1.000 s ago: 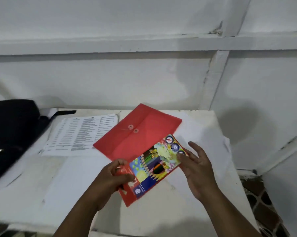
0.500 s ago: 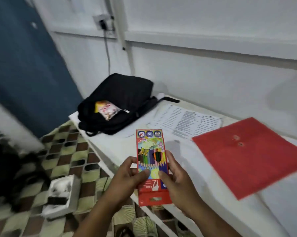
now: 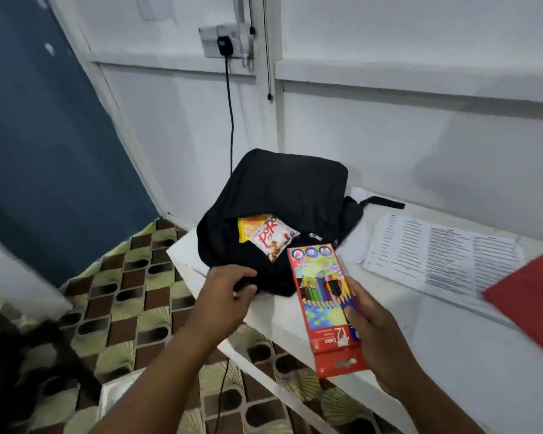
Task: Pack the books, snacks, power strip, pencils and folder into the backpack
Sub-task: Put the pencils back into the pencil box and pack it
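A black backpack (image 3: 282, 195) lies on the left end of the white table (image 3: 451, 355). Snack packets (image 3: 267, 236) stick out of its open pocket. My right hand (image 3: 376, 336) grips a red box of coloured pencils (image 3: 323, 305) by its lower half, holding it just in front of the backpack. My left hand (image 3: 226, 296) has let go of the box and reaches toward the backpack's near edge, fingers loosely curved and touching or almost touching the black fabric. A red folder (image 3: 533, 299) lies at the right edge of the view.
A printed sheet (image 3: 445, 258) lies on the table between backpack and folder. A black cable (image 3: 231, 120) runs down from a wall socket (image 3: 223, 40) behind the backpack. Patterned floor tiles (image 3: 123, 292) lie left of the table, with a white box (image 3: 116, 399) on them.
My view has swung left to the backpack. The pencil box has moved with me toward the bag. My left hand released the box and reached for the backpack; my right hand alone holds it.
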Available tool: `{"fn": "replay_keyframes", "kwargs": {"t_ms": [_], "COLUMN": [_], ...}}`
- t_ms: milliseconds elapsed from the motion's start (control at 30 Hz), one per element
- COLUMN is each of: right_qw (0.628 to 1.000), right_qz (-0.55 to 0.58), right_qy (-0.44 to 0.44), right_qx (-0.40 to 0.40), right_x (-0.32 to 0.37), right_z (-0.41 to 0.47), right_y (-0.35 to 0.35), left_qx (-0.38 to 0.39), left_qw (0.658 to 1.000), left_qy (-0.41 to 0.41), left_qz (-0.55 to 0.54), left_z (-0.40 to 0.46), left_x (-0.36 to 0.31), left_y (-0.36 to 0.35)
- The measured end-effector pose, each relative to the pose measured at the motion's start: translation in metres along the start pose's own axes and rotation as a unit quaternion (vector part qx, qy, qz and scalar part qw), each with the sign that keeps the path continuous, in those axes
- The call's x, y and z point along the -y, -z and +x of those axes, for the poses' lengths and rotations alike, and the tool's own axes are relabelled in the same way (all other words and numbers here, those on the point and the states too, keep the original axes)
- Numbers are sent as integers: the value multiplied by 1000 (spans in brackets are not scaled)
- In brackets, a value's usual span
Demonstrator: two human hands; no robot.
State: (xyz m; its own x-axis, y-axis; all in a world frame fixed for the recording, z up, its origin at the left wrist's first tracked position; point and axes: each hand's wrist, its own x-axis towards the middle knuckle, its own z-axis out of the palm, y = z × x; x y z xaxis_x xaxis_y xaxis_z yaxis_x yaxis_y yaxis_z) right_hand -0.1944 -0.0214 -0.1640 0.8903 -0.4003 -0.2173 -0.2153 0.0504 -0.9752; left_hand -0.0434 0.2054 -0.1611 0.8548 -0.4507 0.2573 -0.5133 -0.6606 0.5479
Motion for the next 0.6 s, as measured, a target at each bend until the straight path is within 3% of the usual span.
{"fn": "replay_keyframes", "kwargs": {"t_ms": [200,333,400,600], "right_qw": [997,997,998,999], "right_qz": [-4,1,-13,-19], "right_qy": [-14,-5,-5,10], "right_qx": [-77,-72,-59,-45], "right_x": [7,23,30,42], "right_z": [19,36,46,59], "right_y": [-19,-17,-16,-21], "left_qx": [92,200,197,77], "left_qw": [986,961,959,991], "left_qy": [-102,-85,-85,-94], "left_qz": [91,173,183,57], "left_z": [78,100,104,105], "left_x": [39,41,45,44], "left_y": [-8,-34,-41,-28]}}
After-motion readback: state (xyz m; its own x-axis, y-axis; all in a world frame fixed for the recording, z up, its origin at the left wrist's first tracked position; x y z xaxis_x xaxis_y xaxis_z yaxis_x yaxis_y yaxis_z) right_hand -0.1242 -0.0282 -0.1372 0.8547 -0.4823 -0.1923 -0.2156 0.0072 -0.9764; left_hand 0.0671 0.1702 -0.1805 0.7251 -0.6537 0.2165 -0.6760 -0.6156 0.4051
